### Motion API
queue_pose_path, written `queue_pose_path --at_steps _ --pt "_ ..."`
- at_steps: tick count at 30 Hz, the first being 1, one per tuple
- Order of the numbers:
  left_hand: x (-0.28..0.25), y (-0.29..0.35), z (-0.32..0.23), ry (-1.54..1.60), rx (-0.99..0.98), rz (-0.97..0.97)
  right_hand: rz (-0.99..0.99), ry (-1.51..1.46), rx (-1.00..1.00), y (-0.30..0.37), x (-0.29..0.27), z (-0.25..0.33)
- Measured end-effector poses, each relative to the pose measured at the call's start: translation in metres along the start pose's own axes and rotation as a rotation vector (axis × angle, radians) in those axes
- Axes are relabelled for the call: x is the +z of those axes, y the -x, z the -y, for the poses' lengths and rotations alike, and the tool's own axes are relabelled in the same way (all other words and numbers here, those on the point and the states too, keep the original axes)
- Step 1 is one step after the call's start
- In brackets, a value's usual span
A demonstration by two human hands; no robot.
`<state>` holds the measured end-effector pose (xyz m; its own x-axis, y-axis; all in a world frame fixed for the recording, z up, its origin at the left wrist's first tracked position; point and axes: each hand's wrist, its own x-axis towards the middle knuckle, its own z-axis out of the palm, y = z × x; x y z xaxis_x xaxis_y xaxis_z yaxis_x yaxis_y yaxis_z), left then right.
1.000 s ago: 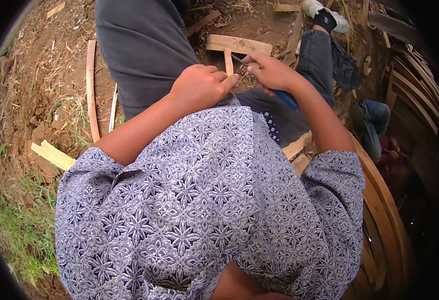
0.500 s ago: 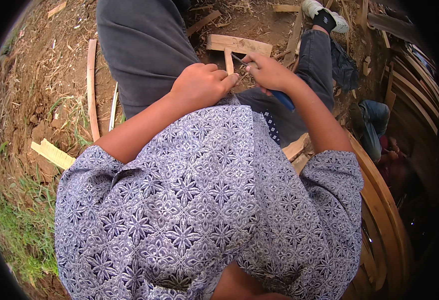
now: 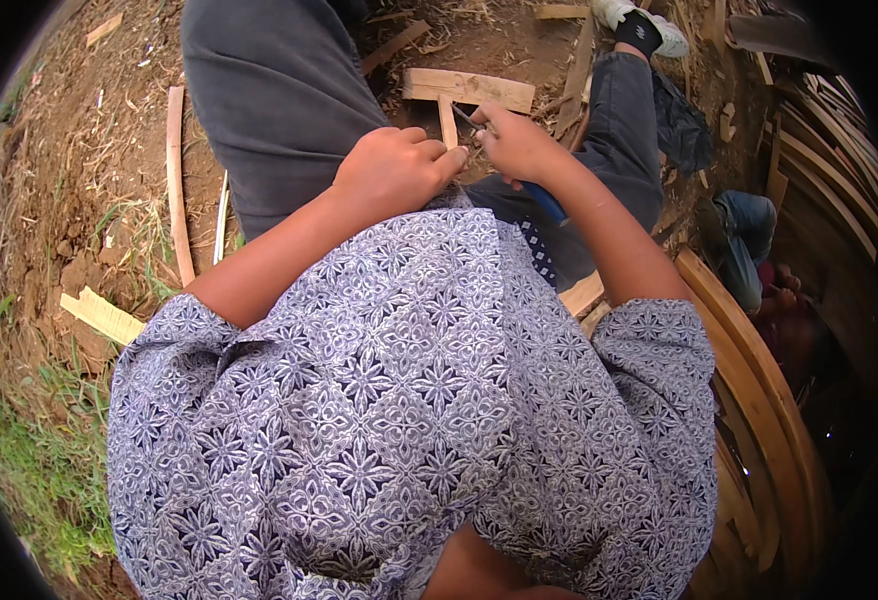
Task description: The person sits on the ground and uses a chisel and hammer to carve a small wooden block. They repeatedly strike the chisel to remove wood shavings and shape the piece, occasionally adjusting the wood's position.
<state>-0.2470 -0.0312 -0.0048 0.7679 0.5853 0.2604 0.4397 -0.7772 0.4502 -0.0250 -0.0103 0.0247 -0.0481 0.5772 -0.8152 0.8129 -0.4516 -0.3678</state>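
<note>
My left hand [image 3: 397, 170] is closed round the near end of a thin, pale wooden strip [image 3: 447, 122], just above my lap. The strip's far end meets or overlaps a thick wooden block [image 3: 471, 88] on the ground; whether they touch is unclear. In my right hand [image 3: 521, 145] is a knife with a long blue handle [image 3: 545, 203] that runs back under my forearm. Its narrow dark blade [image 3: 465, 116] points forward and left, close against the strip's right side. My fingers hide the middle of the knife.
Between my grey-trousered legs lie soil and wood shavings. A long curved slat [image 3: 175, 185] and a broken yellowish piece of wood [image 3: 102, 315] lie at left. Stacked boards [image 3: 759, 370] curve along the right. Beyond my right leg are a black plastic bag [image 3: 681, 125] and another person's jeans-clad leg [image 3: 746, 235].
The whole view has shifted slightly, so most things sit a little further left. Both hands keep their grips, and the blade stays close beside the strip.
</note>
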Motion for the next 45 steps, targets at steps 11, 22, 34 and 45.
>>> queue_pose_path --at_steps 11,22,34,45 --pt "0.002 0.002 0.003 -0.015 0.009 0.008 -0.072 -0.025 0.003 -0.003 0.015 0.001" --pt "0.004 0.001 -0.003 -0.008 0.001 0.0 -0.068 -0.049 0.008 0.001 0.017 -0.004" --pt "0.002 0.001 -0.006 -0.009 0.004 -0.007 -0.062 -0.07 -0.01 0.004 0.018 -0.008" --pt "-0.003 0.003 -0.017 -0.01 -0.033 -0.047 -0.223 -0.201 0.019 -0.027 0.05 -0.062"
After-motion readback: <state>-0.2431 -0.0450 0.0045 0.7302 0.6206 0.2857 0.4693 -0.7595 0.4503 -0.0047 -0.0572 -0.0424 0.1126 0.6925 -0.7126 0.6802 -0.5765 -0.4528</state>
